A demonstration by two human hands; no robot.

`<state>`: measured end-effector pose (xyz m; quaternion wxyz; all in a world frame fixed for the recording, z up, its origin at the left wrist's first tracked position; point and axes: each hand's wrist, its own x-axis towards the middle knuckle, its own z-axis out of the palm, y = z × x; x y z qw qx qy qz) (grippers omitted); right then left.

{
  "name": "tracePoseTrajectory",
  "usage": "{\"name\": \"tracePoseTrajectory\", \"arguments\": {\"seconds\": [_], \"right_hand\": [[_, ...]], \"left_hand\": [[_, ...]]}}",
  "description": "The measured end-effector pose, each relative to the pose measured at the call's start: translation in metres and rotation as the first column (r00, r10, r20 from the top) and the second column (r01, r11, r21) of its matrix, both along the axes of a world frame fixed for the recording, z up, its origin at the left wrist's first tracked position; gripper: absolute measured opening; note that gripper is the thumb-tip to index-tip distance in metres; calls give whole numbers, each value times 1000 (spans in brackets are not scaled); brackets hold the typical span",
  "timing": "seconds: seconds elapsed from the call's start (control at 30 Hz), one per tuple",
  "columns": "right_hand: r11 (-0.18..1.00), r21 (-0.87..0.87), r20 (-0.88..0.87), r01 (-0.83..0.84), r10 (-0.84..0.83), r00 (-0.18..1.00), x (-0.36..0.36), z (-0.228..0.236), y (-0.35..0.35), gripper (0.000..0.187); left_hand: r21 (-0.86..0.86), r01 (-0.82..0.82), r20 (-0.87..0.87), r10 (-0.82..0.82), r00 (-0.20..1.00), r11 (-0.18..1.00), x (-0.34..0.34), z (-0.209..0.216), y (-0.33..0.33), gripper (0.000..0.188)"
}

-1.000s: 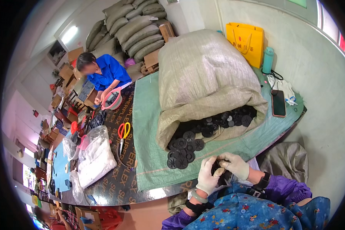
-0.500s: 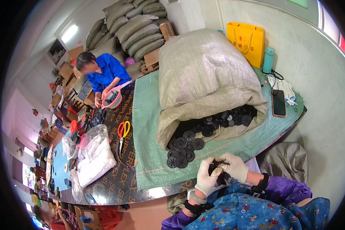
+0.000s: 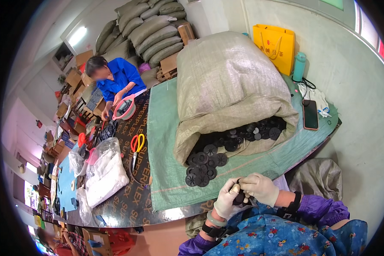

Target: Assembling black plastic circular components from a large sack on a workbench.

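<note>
Both my hands wear white gloves and meet at the table's near edge, in front of the open sack. My left hand (image 3: 226,199) is closed on a small black part (image 3: 240,197), its fingers curled round one side. My right hand (image 3: 260,188) pinches the same part from the other side. The exact kind of the part is mostly hidden by my fingers. Just beyond my hands, several black round slotted discs (image 3: 202,170) lie on the green woven sheet (image 3: 170,187). They spill from the mouth of a big grey-beige woven sack (image 3: 232,77) full of similar discs.
Yellow-and-red scissors (image 3: 136,147) and a clear bag of white material (image 3: 109,179) lie to the left. A phone (image 3: 310,114), teal bottle (image 3: 299,67) and yellow paper bag (image 3: 274,48) are at the right. Across the table a person in blue (image 3: 120,79) works at a pink basket (image 3: 126,109).
My right hand has shifted slightly left, closer against my left hand, and the fingers have changed their grip on the black part. The co-worker's hand has moved a little away from the basket.
</note>
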<state>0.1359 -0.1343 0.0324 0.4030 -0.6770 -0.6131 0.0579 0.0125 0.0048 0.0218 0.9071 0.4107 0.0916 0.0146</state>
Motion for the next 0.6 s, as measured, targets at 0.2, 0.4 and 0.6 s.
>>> {"name": "tracePoseTrajectory", "arguments": {"seconds": [0.2,0.4,0.6], "right_hand": [[968,-165,-398,190,-241,885,-11,-5,-2,26],[969,-243,-905,-48,-209,370,1,-11,3,25],[961,-243,-326,133,-210,922,-6,-8,6,29]], "left_hand": [[593,-155,29,172,985,790,1,-7,-7,56],[935,-305,271,192,943,179,1,-8,-11,61],[508,-237,28,259,966,828,-6,-9,-9,59]]}}
